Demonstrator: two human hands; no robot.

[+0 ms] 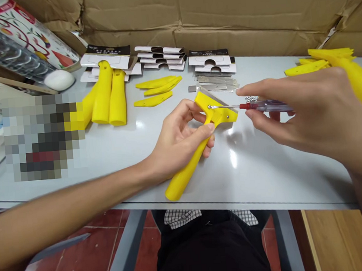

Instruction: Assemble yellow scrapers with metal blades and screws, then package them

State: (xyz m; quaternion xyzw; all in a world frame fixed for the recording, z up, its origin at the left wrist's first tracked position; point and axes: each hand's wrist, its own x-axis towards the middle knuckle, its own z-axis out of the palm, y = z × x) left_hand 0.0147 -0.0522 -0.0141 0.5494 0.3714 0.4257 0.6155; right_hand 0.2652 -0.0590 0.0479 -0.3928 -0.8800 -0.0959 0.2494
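Note:
My left hand (184, 137) is closed round the neck of a yellow scraper (190, 168), its handle slanting down toward the table's front edge. Two screws show in the scraper's head, and a thin blade runs along the head's far edge. Between the fingers of my right hand (307, 113) is a screwdriver (268, 105) with a clear purplish handle and red collar. Its tip meets the left screw (209, 107). Just behind the screwdriver lies a small pile of screws (252, 99). Metal blades (216, 82) are stacked beyond the scraper's head.
Yellow scraper handles (102, 95) rest on printed cards (106, 58) at the back left. Loose yellow strips (158, 86) lie mid-table, and more yellow parts (334, 60) are heaped at the right. A plastic bottle (8, 49) and a patterned canister (32, 34) stand left, before cardboard (221, 15).

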